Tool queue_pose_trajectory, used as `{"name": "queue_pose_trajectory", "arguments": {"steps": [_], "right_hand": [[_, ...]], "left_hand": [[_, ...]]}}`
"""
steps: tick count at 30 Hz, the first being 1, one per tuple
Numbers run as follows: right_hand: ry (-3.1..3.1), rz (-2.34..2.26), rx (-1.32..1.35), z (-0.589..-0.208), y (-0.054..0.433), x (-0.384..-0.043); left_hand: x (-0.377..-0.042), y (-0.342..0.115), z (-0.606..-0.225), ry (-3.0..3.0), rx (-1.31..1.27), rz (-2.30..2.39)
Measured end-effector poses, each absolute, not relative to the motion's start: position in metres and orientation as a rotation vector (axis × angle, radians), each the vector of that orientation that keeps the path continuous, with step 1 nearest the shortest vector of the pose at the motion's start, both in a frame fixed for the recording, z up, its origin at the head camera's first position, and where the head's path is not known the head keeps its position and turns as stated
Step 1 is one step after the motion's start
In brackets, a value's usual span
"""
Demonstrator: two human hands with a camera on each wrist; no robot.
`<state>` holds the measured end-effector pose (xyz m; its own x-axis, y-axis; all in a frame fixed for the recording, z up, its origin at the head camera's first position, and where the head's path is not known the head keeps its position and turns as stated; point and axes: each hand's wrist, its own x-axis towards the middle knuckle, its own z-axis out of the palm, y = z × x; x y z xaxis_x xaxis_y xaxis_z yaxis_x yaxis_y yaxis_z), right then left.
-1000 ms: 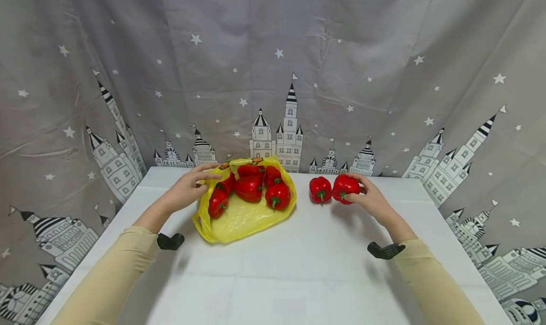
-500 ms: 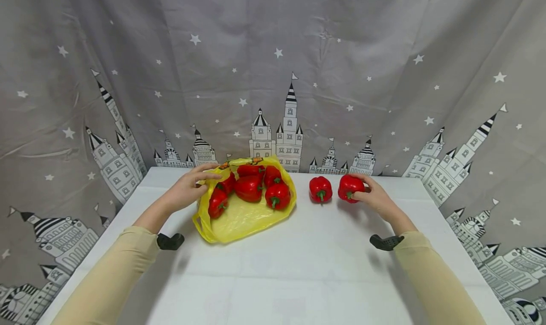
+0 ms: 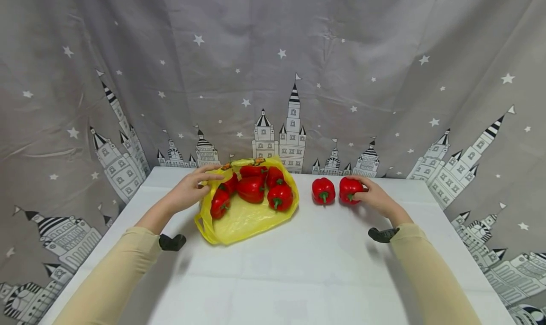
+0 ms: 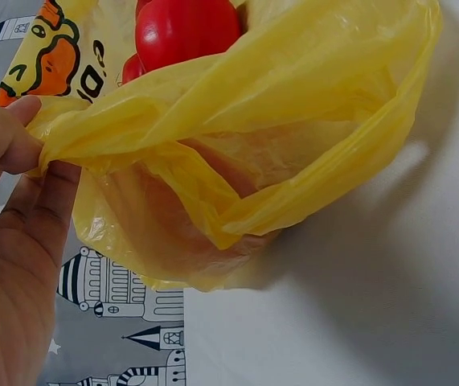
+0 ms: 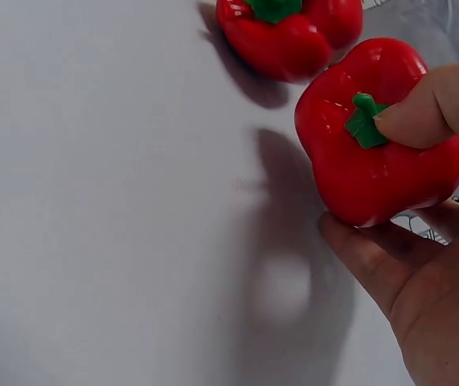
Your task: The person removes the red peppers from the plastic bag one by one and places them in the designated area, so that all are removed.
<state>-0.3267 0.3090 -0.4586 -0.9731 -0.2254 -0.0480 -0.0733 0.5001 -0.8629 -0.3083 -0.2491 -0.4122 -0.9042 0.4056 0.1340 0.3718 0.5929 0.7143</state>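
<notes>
Sleeves [image 3: 102, 275] cut off at the head view's bottom, left hand [image 4: 12, 265] cropped by the left wrist view's edge, held pepper [image 5: 374, 181] partly under the right hand [image 5: 446, 281], neighbouring pepper [image 5: 289, 50] cropped by the right wrist view's top

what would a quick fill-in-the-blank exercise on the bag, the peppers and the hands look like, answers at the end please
1. The left hand grips a plastic bag whose colour is ____.
2. The right hand has its ____ on the green stem of the held pepper.
3. Counting that one, ____ red peppers are outside the bag.
4. Small white ____ are scattered over the grey cloth above the castles.

Missing words: yellow; thumb; two; stars.
</notes>
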Motion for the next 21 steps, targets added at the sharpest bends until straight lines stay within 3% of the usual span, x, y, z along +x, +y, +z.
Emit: {"name": "queue_pose_trajectory", "arguments": {"steps": [21], "right_hand": [[2.55,-1.446,-0.203,-0.4585,0.3165,-0.3297]], "left_hand": [[-0.3077,-0.2495,-0.4112,2.777,0.72,1.221]]}}
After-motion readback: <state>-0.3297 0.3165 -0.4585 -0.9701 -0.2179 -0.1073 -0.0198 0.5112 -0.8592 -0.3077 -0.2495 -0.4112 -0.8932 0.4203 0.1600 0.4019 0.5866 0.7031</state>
